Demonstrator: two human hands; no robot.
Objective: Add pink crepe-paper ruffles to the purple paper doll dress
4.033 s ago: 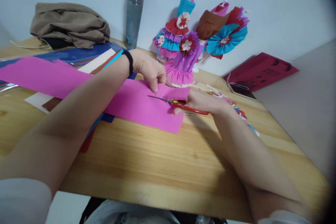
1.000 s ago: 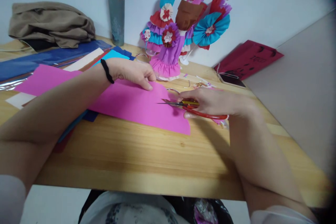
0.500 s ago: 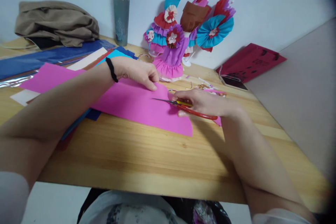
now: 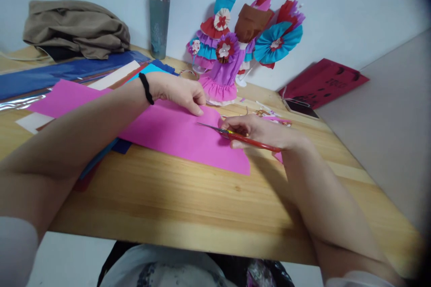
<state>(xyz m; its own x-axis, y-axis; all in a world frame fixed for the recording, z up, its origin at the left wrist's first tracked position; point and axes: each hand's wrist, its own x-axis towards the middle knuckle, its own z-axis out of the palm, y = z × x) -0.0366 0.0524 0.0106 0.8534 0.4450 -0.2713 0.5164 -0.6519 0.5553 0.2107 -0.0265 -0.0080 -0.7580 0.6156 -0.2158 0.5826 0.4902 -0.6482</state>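
Observation:
A long sheet of pink crepe paper [image 4: 175,136] lies across the wooden table. At its far edge, my left hand [image 4: 183,94] pinches the paper with thumb and curled fingers. My right hand [image 4: 251,131] is closed around scissors [image 4: 254,142] with red and yellow handles. Their thin blades [image 4: 210,126] point left over the pink sheet, just below my left thumb. Whether both blades are above the paper cannot be made out. Under the pink sheet, blue paper [image 4: 121,145] and other coloured sheets stick out.
Paper dresses on stands [image 4: 222,63] rise at the back, near a grey-green flask [image 4: 159,18]. Brown cloth [image 4: 77,27] is heaped at the left. To the right are paper scraps [image 4: 266,111], a phone [image 4: 301,108] and a red paper bag [image 4: 325,83].
The scissors' handles have come closer together, and less of the yellow one shows. My left hand keeps its pinch. The whole view has shifted slightly.

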